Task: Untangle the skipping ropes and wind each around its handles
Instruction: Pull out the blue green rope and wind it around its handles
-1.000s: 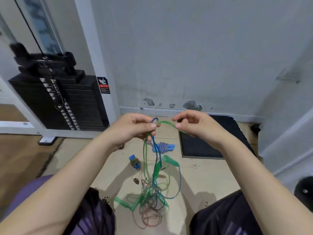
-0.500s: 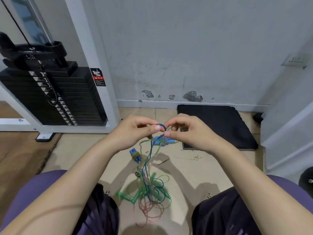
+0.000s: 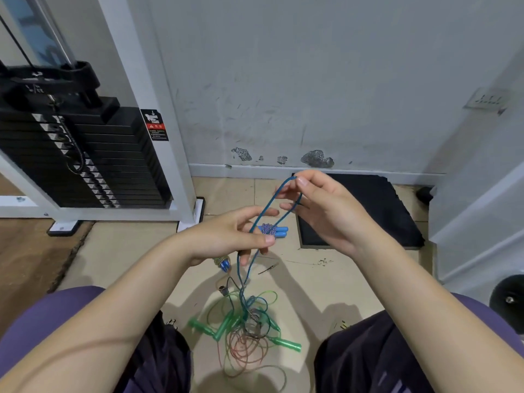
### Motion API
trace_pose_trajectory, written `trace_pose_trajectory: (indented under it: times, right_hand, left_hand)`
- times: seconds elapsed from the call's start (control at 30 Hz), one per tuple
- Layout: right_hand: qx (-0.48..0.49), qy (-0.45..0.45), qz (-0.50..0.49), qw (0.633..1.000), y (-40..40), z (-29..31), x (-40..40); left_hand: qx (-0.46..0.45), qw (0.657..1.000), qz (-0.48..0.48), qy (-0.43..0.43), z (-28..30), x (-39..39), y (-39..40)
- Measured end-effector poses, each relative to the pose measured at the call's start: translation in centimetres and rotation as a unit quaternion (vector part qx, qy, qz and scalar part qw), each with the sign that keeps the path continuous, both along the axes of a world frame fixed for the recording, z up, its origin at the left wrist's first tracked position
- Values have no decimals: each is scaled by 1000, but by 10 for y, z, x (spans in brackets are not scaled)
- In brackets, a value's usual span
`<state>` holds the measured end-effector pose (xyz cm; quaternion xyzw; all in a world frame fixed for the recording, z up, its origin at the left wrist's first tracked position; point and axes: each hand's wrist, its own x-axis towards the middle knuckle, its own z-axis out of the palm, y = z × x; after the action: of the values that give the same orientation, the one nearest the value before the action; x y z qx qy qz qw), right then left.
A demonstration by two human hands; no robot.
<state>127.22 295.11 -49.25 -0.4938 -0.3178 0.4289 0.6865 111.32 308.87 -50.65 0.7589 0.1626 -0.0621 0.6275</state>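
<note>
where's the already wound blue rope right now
In the head view the wound blue rope lies on the floor at centre, just beyond the left hand and beside the black mat's near left corner.

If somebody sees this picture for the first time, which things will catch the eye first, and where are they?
In the middle, the right hand pinches the top of a blue rope loop, and the left hand holds its strands lower down. Below them, between the knees, a tangle of ropes with green handles lies on the floor. A black weight stack stands at the left.
</note>
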Motion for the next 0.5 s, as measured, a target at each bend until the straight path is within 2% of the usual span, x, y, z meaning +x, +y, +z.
trace_pose_trajectory:
  times: [0.2,0.3,0.33,0.4,0.47,0.5]
  right_hand:
    - [-4,27,57,998,1,4,-12]
    - [-25,69,41,996,0,9,-8]
    - [-46,38,22,998,0,8,-5]
    - [-109,-122,-22,986,0,5,0]
    - [-165,-315,-39,934,0,2,4]
    - [-186,-379,-26,906,0,1,4]
  left_hand:
    - [71,997,8,-6,-2,7,-16]
    - [58,998,33,-13,5,3,-4]
    - [61,998,24,-12,9,0,0]
    - [105,994,28,-1,11,-5,10]
    - [147,987,59,0,11,-9,20]
    - [149,986,79,-7,11,-12,25]
